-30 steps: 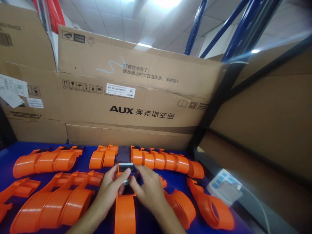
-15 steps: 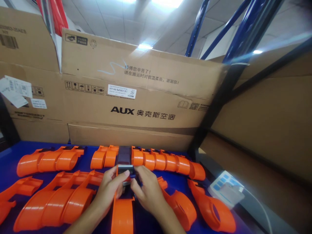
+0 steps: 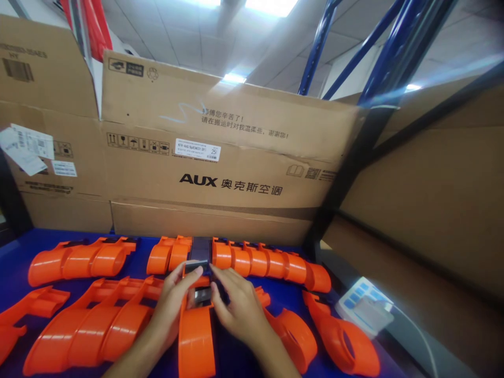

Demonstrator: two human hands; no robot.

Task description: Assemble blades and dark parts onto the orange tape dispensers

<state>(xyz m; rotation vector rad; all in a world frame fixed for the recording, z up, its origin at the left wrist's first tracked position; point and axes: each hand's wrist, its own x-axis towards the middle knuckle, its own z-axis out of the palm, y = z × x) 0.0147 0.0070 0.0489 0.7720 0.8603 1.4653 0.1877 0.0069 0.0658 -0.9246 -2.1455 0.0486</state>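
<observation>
An orange plastic tape dispenser (image 3: 197, 336) with a wide curved loop points toward me at the middle of the blue table. My left hand (image 3: 177, 291) is closed around its upper end from the left, the thumb lying on a black piece (image 3: 196, 265) across the top. On the right side, my right hand (image 3: 238, 299) has its index fingertip and thumb at the dispenser's edge, by the black piece. Below that piece a shiny metal part (image 3: 202, 296) shows. Fingers hide much of the dispenser's neck.
Behind the hands stands a dark box-like object (image 3: 201, 248) between orange dispensers (image 3: 258, 260) in a back row. More dispensers (image 3: 90, 331) lie front left, others (image 3: 346, 336) right. A cardboard wall (image 3: 236, 163) closes the back; a white power strip (image 3: 366, 304) with cable sits right.
The dispenser has tilted and shifted slightly left, so its metal part shows more. My right fingers have moved from the dark blue bit to the black piece's right end.
</observation>
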